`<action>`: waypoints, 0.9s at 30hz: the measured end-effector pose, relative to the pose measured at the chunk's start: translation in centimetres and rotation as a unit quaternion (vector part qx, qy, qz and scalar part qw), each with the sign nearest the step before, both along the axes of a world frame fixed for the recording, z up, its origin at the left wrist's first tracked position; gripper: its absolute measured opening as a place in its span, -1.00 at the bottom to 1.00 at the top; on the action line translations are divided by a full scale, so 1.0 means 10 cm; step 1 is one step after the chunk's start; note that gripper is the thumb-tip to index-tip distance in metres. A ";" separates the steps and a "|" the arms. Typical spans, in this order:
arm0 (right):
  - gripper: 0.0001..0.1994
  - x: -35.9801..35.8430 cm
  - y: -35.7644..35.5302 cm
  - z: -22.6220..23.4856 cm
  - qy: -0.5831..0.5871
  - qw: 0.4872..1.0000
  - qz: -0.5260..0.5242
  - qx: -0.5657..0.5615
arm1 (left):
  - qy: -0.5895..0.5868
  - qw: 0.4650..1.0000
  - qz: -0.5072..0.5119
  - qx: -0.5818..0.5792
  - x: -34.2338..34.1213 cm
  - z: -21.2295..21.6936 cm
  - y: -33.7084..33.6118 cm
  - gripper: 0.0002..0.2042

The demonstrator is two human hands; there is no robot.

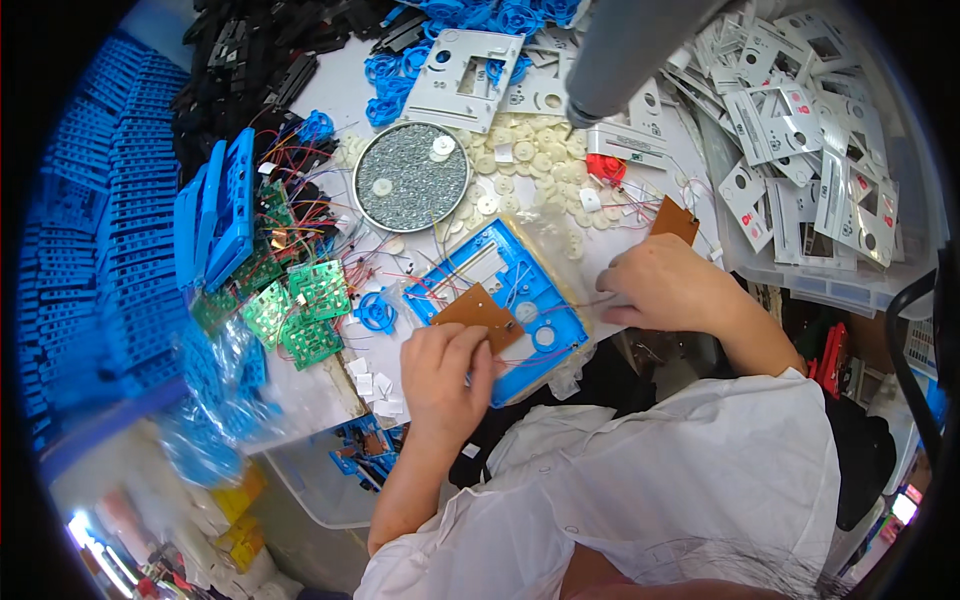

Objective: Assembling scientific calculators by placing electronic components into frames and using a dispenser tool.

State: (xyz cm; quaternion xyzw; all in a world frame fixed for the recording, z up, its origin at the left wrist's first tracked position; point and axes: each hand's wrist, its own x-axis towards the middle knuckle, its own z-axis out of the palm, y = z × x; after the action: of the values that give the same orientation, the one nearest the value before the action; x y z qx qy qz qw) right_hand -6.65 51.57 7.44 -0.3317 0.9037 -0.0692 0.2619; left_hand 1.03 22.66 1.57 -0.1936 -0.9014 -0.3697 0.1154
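In front of me lies a blue plastic housing [556, 357] with its inside facing up. My left hand [440, 378] grips the near edge of a brown circuit board [480, 314], tilted over the left part of the housing. Thin wires run from the board across the housing. Beyond the housing's right edge, my right hand [668, 285] is closed, its thumb and fingertips pinching thin wires. A white disc [526, 313] sits inside the housing. Just past my right hand lies another brown board [675, 220] with wires attached.
A round tin of small metal screws [405, 190] stands among cream discs [535, 150]. Green circuit boards [318, 290] and blue housings [228, 205] lie left. White panels [775, 120] fill a clear bin at right. A grey pole [635, 50] slants in above.
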 end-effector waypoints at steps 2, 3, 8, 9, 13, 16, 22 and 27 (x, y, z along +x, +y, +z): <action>-0.79 -0.04 -0.14 0.01 0.023 0.997 0.002 -0.077 | 0.002 0.999 0.031 -0.015 -0.06 0.01 -0.12 -0.81; -0.79 -0.04 -0.25 -0.08 0.082 0.978 -0.008 -0.192 | 0.007 0.999 0.042 -0.025 -0.11 0.01 -0.15 -0.82; -0.80 -0.27 -0.74 -0.51 0.155 0.926 -0.019 -0.344 | 0.008 0.995 0.093 -0.041 -0.27 -0.08 -0.24 -0.85; -0.80 -0.30 -0.82 -0.51 0.150 0.936 -0.039 -0.316 | 0.004 0.994 0.100 -0.042 -0.29 -0.10 -0.23 -0.85; -0.79 -0.34 -1.11 -0.53 0.169 0.940 -0.034 -0.294 | 0.004 0.992 0.113 -0.048 -0.35 -0.14 -0.16 -0.85; -0.81 -0.26 -1.19 -0.71 0.193 0.913 -0.052 -0.354 | -0.013 0.991 0.123 -0.044 -0.35 -0.18 -0.12 -0.84; -0.88 -0.27 -1.20 -0.76 0.148 0.925 -0.050 -0.345 | -0.025 0.992 0.125 -0.009 -0.35 -0.22 -0.11 -0.83; -0.89 -0.35 -1.11 -0.79 0.098 0.926 -0.049 -0.362 | -0.005 0.989 0.133 -0.063 -0.37 -0.11 -0.03 -0.83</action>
State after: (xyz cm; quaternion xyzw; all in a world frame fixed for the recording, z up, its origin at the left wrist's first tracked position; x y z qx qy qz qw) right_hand -10.19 40.46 -0.49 -0.3642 0.8535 -0.3714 0.0307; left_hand -2.69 22.35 0.52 -0.0772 -0.9411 -0.2951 0.1462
